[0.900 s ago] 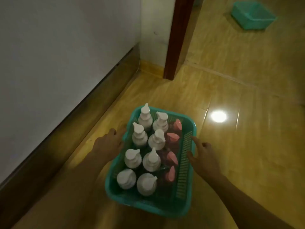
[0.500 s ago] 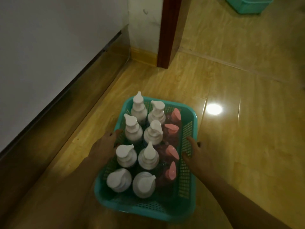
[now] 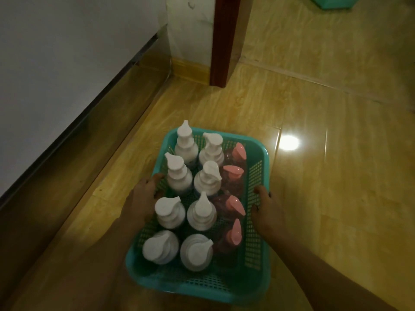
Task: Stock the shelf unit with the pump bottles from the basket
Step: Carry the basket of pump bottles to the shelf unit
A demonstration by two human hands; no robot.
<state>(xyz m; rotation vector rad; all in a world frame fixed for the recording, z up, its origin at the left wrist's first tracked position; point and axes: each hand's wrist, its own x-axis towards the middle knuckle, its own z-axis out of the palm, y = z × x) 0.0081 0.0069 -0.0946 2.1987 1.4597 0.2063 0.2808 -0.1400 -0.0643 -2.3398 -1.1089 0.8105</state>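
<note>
— What are the hands doing?

— The left hand [image 3: 143,198] grips the left rim of the basket [image 3: 197,286], thumb hooked over the edge and the fingers down the outside wall. The right hand [image 3: 267,209] grasps the right rim the same way, fingertips curled onto the mesh side. Both forearms reach in from the bottom of the view.

— And what is in the basket?

— It is a teal plastic basket with perforated walls, sitting on the glossy wood-look floor [image 3: 336,198] close to the white wall [image 3: 56,63]. Eight white pump bottles [image 3: 205,179] stand upright in two rows on the left and middle. Along the right side stands a row of four darker, reddish bottles with pink pump heads [image 3: 233,171].

— Anything hard to make out?

— The bodies of the reddish bottles are dim — only their pink tops read clearly. The bases of all the bottles are hidden by their neighbours. A second teal container [image 3: 332,2] is cut off at the top edge, past a dark red door frame [image 3: 224,41], so whatever it holds cannot be seen. A bright lamp reflection [image 3: 289,142] glares on the floor just right of the basket.
</note>
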